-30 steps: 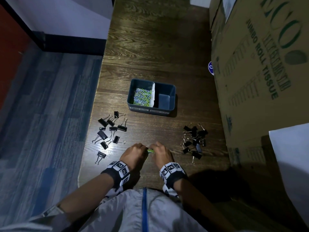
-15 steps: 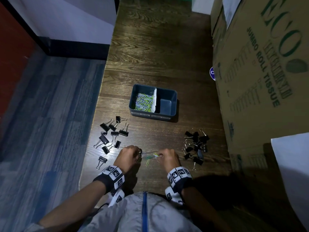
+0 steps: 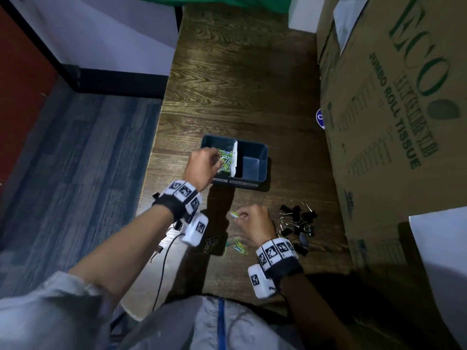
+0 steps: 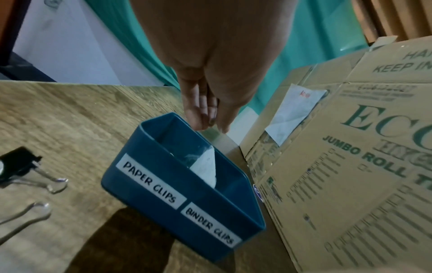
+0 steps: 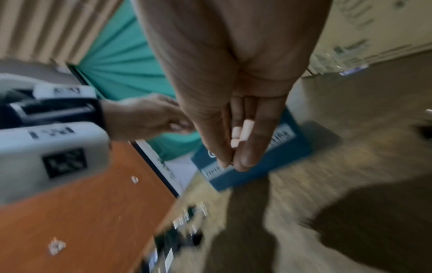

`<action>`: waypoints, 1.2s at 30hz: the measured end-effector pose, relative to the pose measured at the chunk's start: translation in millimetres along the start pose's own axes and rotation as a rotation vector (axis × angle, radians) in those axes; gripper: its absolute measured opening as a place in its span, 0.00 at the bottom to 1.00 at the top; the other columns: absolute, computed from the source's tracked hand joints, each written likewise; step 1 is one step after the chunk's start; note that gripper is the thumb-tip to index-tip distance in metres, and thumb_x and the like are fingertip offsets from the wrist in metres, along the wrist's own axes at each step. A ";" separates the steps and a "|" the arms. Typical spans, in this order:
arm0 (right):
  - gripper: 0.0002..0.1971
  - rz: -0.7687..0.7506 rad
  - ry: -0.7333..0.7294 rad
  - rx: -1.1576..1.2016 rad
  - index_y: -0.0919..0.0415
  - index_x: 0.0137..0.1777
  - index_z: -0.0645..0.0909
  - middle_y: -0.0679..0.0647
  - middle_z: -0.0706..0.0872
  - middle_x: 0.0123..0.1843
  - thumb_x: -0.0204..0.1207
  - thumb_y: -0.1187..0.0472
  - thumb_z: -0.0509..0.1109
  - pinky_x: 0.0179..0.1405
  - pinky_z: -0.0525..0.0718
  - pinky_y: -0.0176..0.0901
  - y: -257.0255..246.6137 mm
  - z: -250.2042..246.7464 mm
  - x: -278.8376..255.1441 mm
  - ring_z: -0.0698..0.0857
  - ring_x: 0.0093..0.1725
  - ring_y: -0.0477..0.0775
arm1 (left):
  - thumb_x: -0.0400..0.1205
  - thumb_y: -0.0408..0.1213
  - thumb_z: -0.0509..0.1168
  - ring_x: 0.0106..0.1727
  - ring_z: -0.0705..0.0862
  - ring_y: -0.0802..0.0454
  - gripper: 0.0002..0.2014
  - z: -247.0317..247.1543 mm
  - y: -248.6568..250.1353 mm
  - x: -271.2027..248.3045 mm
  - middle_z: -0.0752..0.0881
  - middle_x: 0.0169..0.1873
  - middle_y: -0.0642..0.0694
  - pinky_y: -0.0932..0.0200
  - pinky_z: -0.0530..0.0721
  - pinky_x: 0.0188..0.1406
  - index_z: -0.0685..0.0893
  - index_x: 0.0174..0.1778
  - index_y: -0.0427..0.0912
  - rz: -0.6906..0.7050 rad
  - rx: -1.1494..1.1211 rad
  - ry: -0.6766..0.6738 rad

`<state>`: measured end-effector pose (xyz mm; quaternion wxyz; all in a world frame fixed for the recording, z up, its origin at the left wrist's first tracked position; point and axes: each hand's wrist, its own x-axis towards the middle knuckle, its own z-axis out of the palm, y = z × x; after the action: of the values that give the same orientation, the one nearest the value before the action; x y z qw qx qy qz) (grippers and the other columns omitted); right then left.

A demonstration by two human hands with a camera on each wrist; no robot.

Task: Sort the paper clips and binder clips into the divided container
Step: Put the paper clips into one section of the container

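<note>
The blue divided container (image 3: 262,157) stands mid-table, labelled PAPER CLIPS and BINDER CLIPS on its front wall (image 4: 163,194). Coloured paper clips (image 3: 226,157) fill its left compartment, left of a white divider (image 3: 235,157); the right compartment shows only bare floor. My left hand (image 3: 217,157) hovers over the left compartment, fingertips bunched (image 4: 210,123) on what looks like paper clips. Nearer me, my right hand (image 3: 238,216) pinches a green paper clip (image 3: 233,213) just above the table. Loose paper clips (image 3: 238,246) lie below it. A pile of black binder clips (image 3: 298,221) lies right of that hand.
A tall cardboard box (image 3: 391,122) walls off the table's right side, close to the container and the binder pile. The table's left edge (image 3: 151,173) drops to the floor. My left arm hides most of the left group of binder clips; one (image 4: 16,166) shows.
My left hand has left the loose paper clips near me and travelled forward to above the container's left compartment. The right hand lifted slightly with a green clip. The camera moved closer.
</note>
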<state>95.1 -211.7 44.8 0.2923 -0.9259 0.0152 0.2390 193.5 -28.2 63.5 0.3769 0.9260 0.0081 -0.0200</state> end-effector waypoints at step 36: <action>0.24 -0.054 -0.033 -0.216 0.50 0.54 0.86 0.50 0.89 0.54 0.70 0.78 0.63 0.49 0.87 0.49 62.6 77.9 -22.0 0.88 0.51 0.57 | 0.78 0.38 0.66 0.49 0.85 0.44 0.14 72.4 -63.3 -179.1 0.81 0.57 0.47 0.52 0.86 0.48 0.83 0.59 0.49 0.077 0.213 -0.507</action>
<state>31.3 -223.3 -34.4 0.1974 -0.9480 -0.0404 0.2463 10.4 -33.4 -24.7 0.2680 0.9254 -0.1238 -0.2375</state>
